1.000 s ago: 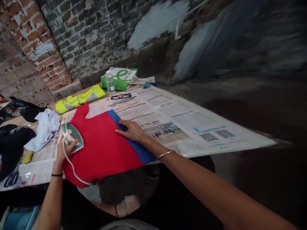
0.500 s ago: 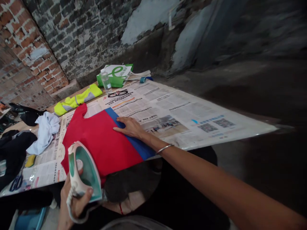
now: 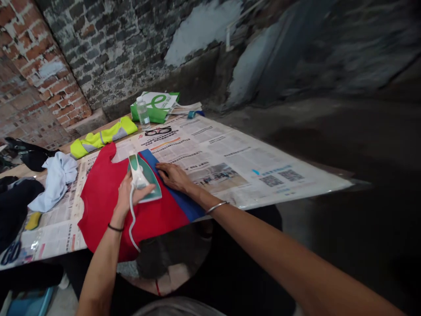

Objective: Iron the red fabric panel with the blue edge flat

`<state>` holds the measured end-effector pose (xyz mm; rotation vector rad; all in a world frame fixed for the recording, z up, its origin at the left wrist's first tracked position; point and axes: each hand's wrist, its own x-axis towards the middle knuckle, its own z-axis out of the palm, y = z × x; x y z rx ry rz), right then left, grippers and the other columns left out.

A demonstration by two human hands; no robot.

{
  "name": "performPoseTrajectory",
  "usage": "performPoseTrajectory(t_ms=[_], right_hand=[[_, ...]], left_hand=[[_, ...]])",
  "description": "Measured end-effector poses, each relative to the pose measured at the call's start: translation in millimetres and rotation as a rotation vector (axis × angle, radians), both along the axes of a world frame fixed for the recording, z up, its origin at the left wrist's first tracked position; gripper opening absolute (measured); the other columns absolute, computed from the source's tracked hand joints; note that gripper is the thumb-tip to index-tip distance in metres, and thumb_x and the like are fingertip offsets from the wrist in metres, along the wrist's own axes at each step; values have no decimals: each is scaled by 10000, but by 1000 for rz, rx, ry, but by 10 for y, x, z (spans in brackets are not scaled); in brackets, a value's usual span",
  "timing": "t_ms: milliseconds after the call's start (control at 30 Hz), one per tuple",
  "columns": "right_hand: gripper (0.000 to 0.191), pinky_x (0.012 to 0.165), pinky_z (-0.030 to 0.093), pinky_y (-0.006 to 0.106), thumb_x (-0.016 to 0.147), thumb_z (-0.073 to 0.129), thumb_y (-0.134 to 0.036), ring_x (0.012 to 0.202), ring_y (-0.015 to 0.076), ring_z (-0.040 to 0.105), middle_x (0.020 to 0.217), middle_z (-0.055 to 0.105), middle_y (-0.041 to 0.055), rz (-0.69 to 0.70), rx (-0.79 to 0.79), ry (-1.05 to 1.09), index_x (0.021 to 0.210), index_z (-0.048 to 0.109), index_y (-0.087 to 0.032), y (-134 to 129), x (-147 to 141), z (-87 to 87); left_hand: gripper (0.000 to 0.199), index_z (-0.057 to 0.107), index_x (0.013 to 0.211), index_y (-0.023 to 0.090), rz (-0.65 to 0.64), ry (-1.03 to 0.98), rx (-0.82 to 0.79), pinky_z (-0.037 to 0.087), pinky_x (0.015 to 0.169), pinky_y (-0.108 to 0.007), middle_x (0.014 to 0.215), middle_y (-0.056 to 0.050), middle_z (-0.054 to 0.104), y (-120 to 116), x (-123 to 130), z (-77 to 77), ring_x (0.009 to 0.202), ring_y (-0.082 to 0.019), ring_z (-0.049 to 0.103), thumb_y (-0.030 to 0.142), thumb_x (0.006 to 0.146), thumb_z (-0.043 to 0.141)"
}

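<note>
A red garment piece [image 3: 101, 188] lies spread on the newspaper-covered table, part of it hanging over the near edge. Along its right side runs a blue strip [image 3: 180, 201]. My left hand [image 3: 130, 191] grips the handle of a white and teal clothes iron [image 3: 151, 177], which sits on the red cloth close beside the blue strip. From the iron's heel a white cord trails down over the cloth. My right hand [image 3: 174, 176] rests with its fingers apart on the upper part of the blue strip, just right of the iron.
Eyeglasses [image 3: 158, 131], a clear bottle [image 3: 143, 115], a green and white bag [image 3: 161, 103] and a blue tape roll [image 3: 191, 114] stand farther back. To the left are a yellow reflective garment [image 3: 101, 138], pale cloth [image 3: 55, 177], a yellow sponge [image 3: 33, 220] and scissors [image 3: 11, 253].
My left hand has brought the iron from above the table's near edge forward and right onto the red cloth, next to the blue strip. My right hand stays on the strip.
</note>
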<state>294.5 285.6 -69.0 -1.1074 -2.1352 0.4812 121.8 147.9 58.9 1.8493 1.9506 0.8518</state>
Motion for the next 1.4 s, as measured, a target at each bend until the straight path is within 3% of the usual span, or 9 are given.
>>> performPoseTrajectory(t_ms=[100, 200, 433, 633, 767, 1000, 1100, 1233, 1400], right_hand=[[408, 1215, 482, 425, 991, 501, -154, 1369, 262, 665, 1450, 721, 132, -1, -2, -4, 1296, 770, -178, -1, 2, 16], [403, 1209, 490, 428, 988, 504, -155, 1359, 263, 673, 1446, 725, 126, -7, 3, -12, 1287, 772, -190, -1, 5, 24], [405, 1220, 484, 462, 975, 522, -165, 1354, 273, 678, 1421, 739, 122, -10, 4, 19, 1282, 784, -209, 24, -11, 3], [404, 1235, 463, 480, 989, 501, -183, 1377, 282, 661, 1445, 724, 125, -14, -3, 3, 1276, 785, -199, 40, -9, -56], [417, 1225, 478, 467, 984, 494, -178, 1376, 282, 663, 1441, 727, 127, 0, 6, -2, 1292, 775, -190, 34, 8, -62], [434, 1213, 493, 449, 977, 476, -175, 1369, 288, 668, 1444, 721, 151, 22, 18, -11, 1298, 769, -152, 11, 26, -28], [434, 1213, 494, 470, 972, 484, -171, 1359, 290, 674, 1436, 728, 143, 16, 18, -5, 1301, 766, -162, 11, 21, -27], [422, 1220, 487, 450, 973, 498, -170, 1359, 272, 673, 1442, 727, 126, 6, 14, -2, 1296, 769, -185, 19, 7, -34], [407, 1221, 480, 444, 983, 498, -169, 1371, 257, 665, 1443, 729, 112, -13, 11, 1, 1283, 770, -200, 21, -5, -35]], left_hand=[[401, 760, 1143, 236, 83, 41, 40, 581, 1076, -593, 1219, -112, 788, 369, 32, 34, 1216, -397, 730, 404, 806, 901], [380, 746, 1128, 255, 102, 51, 38, 576, 1074, -619, 1255, -120, 782, 386, 16, 63, 1244, -411, 719, 375, 806, 908], [479, 769, 1198, 255, 0, 23, 39, 627, 1066, -540, 1411, -136, 726, -614, 122, -69, 1253, -382, 722, 475, 786, 877], [610, 791, 1247, 294, -113, 20, 117, 503, 1213, -673, 1558, -137, 629, -1310, 512, -342, 1417, -432, 614, 511, 699, 948], [633, 753, 1328, 250, -107, 40, 87, 497, 1216, -660, 1573, -166, 609, -953, 494, -295, 1440, -432, 593, 506, 770, 908], [436, 745, 1232, 170, 53, 45, 76, 544, 1130, -550, 1358, -191, 733, 343, 40, -42, 1320, -412, 681, 394, 871, 849], [403, 738, 1193, 194, 116, 41, 46, 559, 1097, -577, 1324, -184, 744, 507, -96, 20, 1276, -413, 704, 358, 849, 870], [316, 758, 1129, 216, 86, 23, 38, 585, 1054, -513, 1307, -139, 754, 131, -153, 47, 1196, -373, 734, 400, 879, 819], [468, 765, 1253, 208, 14, 20, 21, 637, 988, -463, 1221, -118, 776, -893, -156, -39, 1051, -319, 772, 422, 839, 809]])
